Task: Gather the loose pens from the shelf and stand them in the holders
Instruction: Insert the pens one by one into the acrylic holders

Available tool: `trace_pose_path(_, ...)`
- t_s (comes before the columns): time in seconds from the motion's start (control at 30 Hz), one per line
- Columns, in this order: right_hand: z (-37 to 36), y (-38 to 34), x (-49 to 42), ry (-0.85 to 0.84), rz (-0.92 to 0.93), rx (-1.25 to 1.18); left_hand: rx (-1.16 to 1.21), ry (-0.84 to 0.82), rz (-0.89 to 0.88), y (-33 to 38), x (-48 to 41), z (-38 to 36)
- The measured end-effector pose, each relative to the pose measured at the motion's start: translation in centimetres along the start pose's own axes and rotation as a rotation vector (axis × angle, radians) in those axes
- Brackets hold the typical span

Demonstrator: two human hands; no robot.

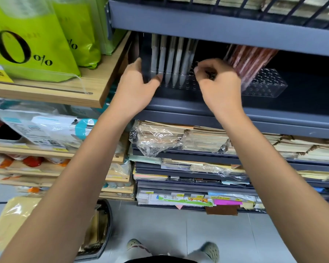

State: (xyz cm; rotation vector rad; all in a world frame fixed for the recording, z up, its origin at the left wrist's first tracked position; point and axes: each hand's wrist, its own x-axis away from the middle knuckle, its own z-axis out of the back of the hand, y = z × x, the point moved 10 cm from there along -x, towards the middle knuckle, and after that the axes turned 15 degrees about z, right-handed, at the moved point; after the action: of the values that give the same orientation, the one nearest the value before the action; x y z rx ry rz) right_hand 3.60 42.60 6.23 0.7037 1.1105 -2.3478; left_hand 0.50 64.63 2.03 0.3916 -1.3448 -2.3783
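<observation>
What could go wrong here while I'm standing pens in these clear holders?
The red pens lean steeply in the right holder, close beside the right hand; a knock could spill them. The left hand grips the end of the left holder, so a tug might tip its grey pens.

Views: one; wide-angle, worn on your head
Standpoint: you stand right up against the grey shelf point(198, 103); your feet point(210, 250) show at the bottom edge
Facing: forward and down; straight shelf lines bow toward the frame edges
Nearness: close; both forearms run up the lower half
Centre: left hand point(135, 86) gripping the clear holder point(179, 85); right hand point(219, 86) pinching a dark pen point(210, 74) just beside
Left margin: wooden rack point(95, 88)
</observation>
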Motion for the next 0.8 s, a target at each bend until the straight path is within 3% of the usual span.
trace_pose_path(0.07,2.3,-0.3,0.9,0.036,0.001,-0.064,0.036,0.049,-0.023,0.6,2.5,1.2)
trace_pose_path(0.17,5.9,-0.2,3.4,0.072,-0.025,-0.242,0.28,0.021,-0.093,1.1,7.6,2.5)
trace_pose_path(0.3,10.6,2.9,10.5,0.05,-0.123,-0.413,0.432,-0.235,-0.034,-1.8,15.2,-0.5)
trace_pose_path(0.4,11.5,9.9,20.4,-0.045,-0.379,-0.419,0.411,-0.322,0.196,-8.8,20.1,-5.8)
trace_pose_path(0.53,11.8,22.0,41.8,-0.063,-1.016,-0.369,0.297,-0.388,0.636,-21.6,27.9,-13.8)
trace_pose_path(0.63,14.1,25.9,57.3,-0.083,-1.373,-0.354,0.242,-0.447,0.986,-28.9,35.1,-19.1)
trace_pose_path(0.7,16.4,26.7,64.5,-0.109,-1.499,-0.361,0.177,-0.498,1.135,-31.7,39.2,-21.8)
trace_pose_path(0.8,20.3,27.5,70.7,-0.148,-1.567,-0.326,0.086,-0.563,1.206,-33.3,43.2,-24.5)
